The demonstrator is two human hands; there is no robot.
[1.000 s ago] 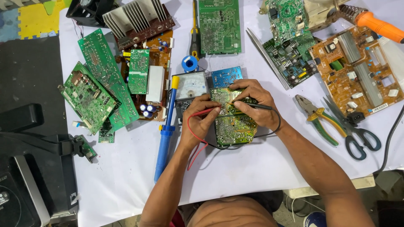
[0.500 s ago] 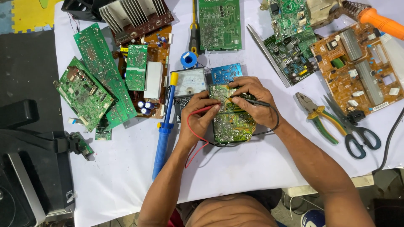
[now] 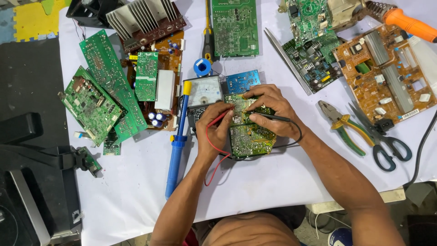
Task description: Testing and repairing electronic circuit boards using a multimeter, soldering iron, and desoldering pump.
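Head view shows a white-covered counter (image 3: 255, 191) crowded with electronics, and the work at its middle is probing a small green circuit board (image 3: 250, 132) lying solder side up. The left hand (image 3: 217, 127) pinches a red test probe (image 3: 222, 116) between thumb and fingers, closed snugly on it, its red lead looping down toward the wrist. The right hand (image 3: 271, 114) grips a black test probe (image 3: 271, 117) the same way, fingers closed around it, tip laid across the board's upper half. To do this well, I judge each tip should rest on one solder pad only, hands braced on the board so neither slips and bridges neighbouring joints, and the eyes free to read the grey analogue meter (image 3: 202, 93) just behind the left hand.

Going left to right around them: long green circuit boards (image 3: 109, 82) fan out at the left, a blue-handled soldering iron (image 3: 175, 150) lies close beside the left forearm, a finned metal heat sink (image 3: 143, 18) sits at the top, yellow-handled pliers (image 3: 343, 127) and dark-handled scissors (image 3: 387, 146) lie right of the right wrist, and a large brown circuit board (image 3: 391, 75) fills the far right. The loose leads could snag the soldering iron.
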